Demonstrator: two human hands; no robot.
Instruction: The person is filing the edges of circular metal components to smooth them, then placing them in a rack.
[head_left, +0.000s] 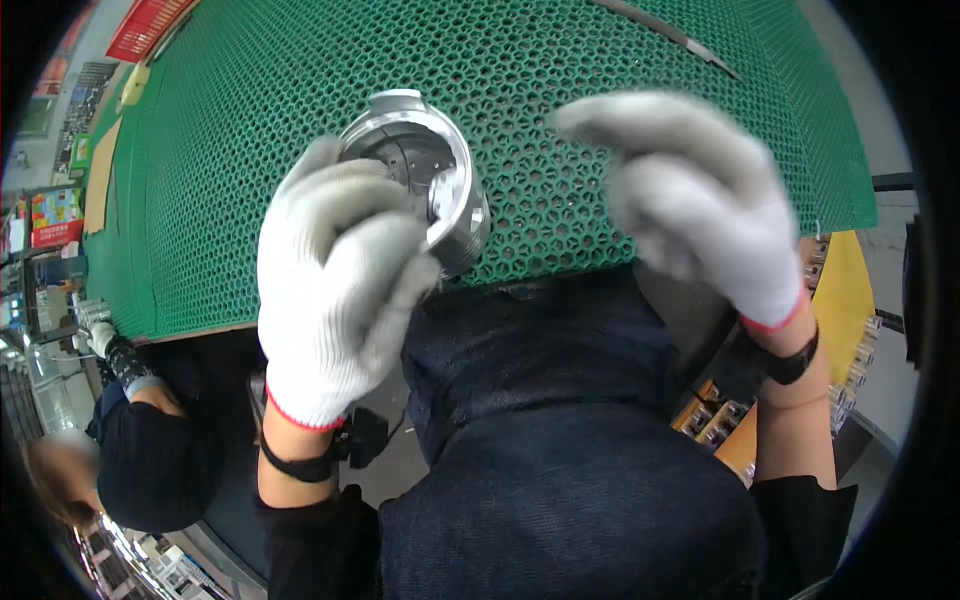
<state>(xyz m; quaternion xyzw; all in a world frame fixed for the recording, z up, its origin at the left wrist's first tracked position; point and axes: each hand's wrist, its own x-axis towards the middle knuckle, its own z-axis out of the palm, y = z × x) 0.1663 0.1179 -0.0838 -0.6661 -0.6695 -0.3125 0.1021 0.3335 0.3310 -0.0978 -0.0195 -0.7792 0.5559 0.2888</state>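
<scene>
Looking down at a silver metal pot (470, 228) at 11 o'clock on the green bench (545, 215), with its mouth facing up. The left hand (340, 270), in a white glove, is at 10 o'clock, fingers curled over the pot's near left side; can't tell if it's really gripping or just in front. The right hand (700, 190), also gloved, is blurry at 2 o'clock, half open, well apart from the pot, nothing visible in it. My guess: the pot's stiff, fairly weighty and a bit slick through knit gloves. I'd grab the outer wall at its 3 and 9 o'clock, off the tab (396, 98) at 12 and the shiny bit (446, 195) inside.
</scene>
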